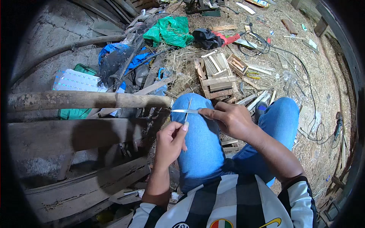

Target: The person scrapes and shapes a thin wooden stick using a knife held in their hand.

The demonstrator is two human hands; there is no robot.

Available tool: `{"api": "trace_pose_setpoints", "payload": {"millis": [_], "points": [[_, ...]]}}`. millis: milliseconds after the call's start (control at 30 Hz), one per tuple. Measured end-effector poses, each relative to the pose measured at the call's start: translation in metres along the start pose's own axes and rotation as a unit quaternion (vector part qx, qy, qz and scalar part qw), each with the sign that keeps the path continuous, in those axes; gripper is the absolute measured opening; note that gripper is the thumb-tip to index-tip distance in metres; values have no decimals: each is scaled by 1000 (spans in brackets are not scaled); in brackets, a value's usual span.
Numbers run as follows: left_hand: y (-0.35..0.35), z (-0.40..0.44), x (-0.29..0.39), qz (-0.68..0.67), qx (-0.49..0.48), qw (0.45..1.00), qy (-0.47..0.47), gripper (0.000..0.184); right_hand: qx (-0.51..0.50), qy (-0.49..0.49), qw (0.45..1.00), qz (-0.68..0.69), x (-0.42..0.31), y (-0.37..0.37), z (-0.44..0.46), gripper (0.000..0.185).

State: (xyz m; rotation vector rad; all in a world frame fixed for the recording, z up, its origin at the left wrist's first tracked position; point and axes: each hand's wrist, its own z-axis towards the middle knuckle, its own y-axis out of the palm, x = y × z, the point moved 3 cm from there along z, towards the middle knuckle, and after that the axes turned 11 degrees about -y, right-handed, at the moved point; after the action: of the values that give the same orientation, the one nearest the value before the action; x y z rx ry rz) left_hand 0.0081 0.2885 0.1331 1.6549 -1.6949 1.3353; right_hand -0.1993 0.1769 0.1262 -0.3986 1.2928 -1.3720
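Note:
Over the left knee of my blue jeans (199, 152), my right hand (232, 119) is closed around the handle end of a knife (184, 111). Its bright blade points left and lies across a thin wooden stick (189, 104). My left hand (173, 140) pinches the lower end of that stick between thumb and fingers, so the stick stands nearly upright in the view. Blade and stick cross just above my left fingertips. The knife's handle is mostly hidden inside my right hand.
Ahead of my knees stands a wooden crate (216, 72) of cut slats, with a smaller wooden box (237, 64) beside it. A red power tool (228, 39) with a cord lies behind. Green plastic (171, 32) is further back. A wooden pole (87, 100) runs along my left.

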Motion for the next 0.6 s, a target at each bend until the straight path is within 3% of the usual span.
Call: {"api": "trace_pose_setpoints", "payload": {"millis": [100,167,433,500,600], "points": [[1,-1,8,11,-7,1000,1,31,11,-4,1000,8,-2,1,-1,61],[4,-1,8,-5,-23,1000,-20,29,1,-27,999,19,-12,0,1,49],[15,-1,1,-46,-27,999,-3,25,-16,-32,999,24,-14,7,3,51],[15,-1,1,-40,-25,999,-17,24,-8,10,999,35,-5,6,4,51],[16,0,-3,-59,-26,998,-14,29,16,-19,999,31,-11,6,3,51]]}}
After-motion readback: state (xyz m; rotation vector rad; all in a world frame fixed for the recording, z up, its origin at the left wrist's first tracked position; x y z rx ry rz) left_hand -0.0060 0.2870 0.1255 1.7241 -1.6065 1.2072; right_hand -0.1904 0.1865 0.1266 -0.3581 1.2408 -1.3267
